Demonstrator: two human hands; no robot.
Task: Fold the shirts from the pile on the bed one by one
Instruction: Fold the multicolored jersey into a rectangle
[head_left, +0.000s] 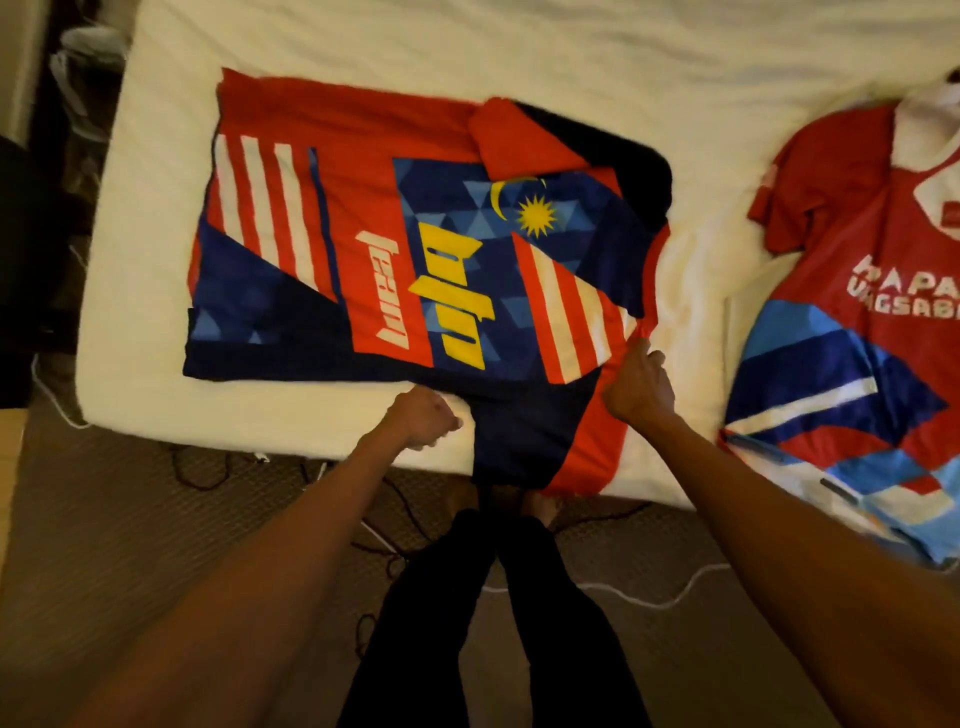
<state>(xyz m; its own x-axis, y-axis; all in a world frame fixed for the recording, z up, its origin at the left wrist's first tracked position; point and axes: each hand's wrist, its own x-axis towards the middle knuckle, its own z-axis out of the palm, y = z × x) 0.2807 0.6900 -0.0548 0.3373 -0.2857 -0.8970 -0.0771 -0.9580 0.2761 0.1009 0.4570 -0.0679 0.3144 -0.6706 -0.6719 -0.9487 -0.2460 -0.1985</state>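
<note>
A red and navy jersey with white stripes, yellow lettering and a crescent-and-star lies spread flat on the white bed. Its far sleeve is folded in over the body. The near sleeve hangs over the bed's front edge. My left hand grips the jersey's near edge beside that sleeve, fingers curled. My right hand pinches the fabric at the shoulder, by the red seam. A pile of other shirts, red on top with white lettering, lies to the right.
Bare white bedding lies between the jersey and the pile, and along the far side of the bed. Cables run across the carpet by my feet. Dark clutter stands on the floor at the far left.
</note>
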